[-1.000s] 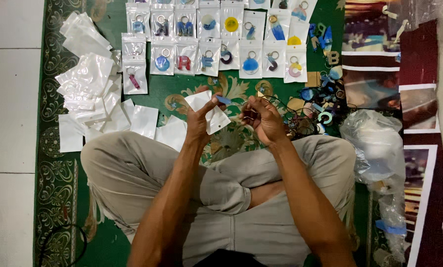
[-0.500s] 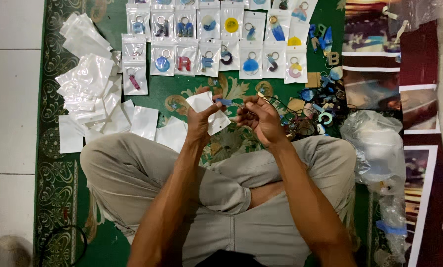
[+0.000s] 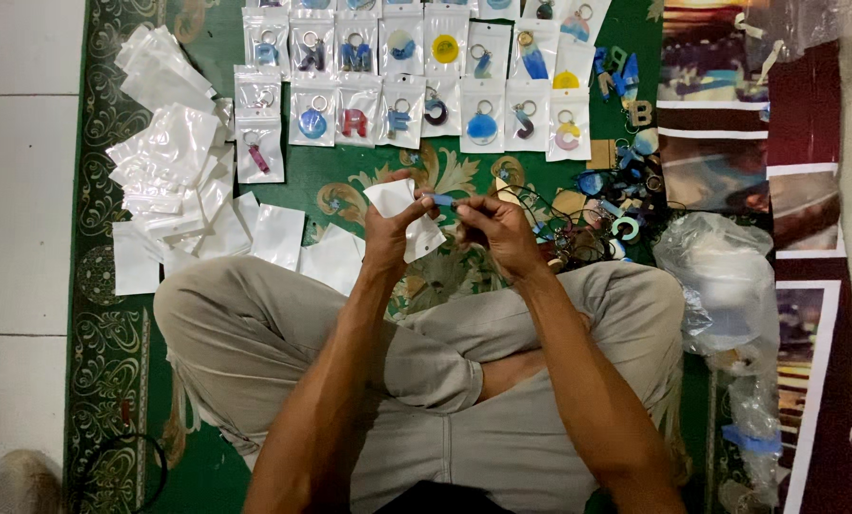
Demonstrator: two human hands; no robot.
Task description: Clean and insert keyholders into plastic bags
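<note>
Hands meet mid-rug — left hand (image 3: 388, 233) grips a white pouch (image 3: 402, 214), right hand (image 3: 502, 233) pinches a blue keychain (image 3: 442, 200) at its mouth.

A green rug (image 3: 217, 476) with a cream scroll border and a gold floral medallion is seen across the middle of the frame. White tiles (image 3: 17, 143) are shown at the left edge. Beige trousers (image 3: 255, 333) are worn in the lower centre. Clear-white pouches (image 3: 169, 152) are heaped at the upper left. Packed keychains (image 3: 407, 67) along the top are coloured blue, red, yellow, purple and pink. A white pouch (image 3: 393, 200) and a small blue piece (image 3: 442, 200) are held at centre. Dark red prints (image 3: 807, 124) are laid at the right.
</note>
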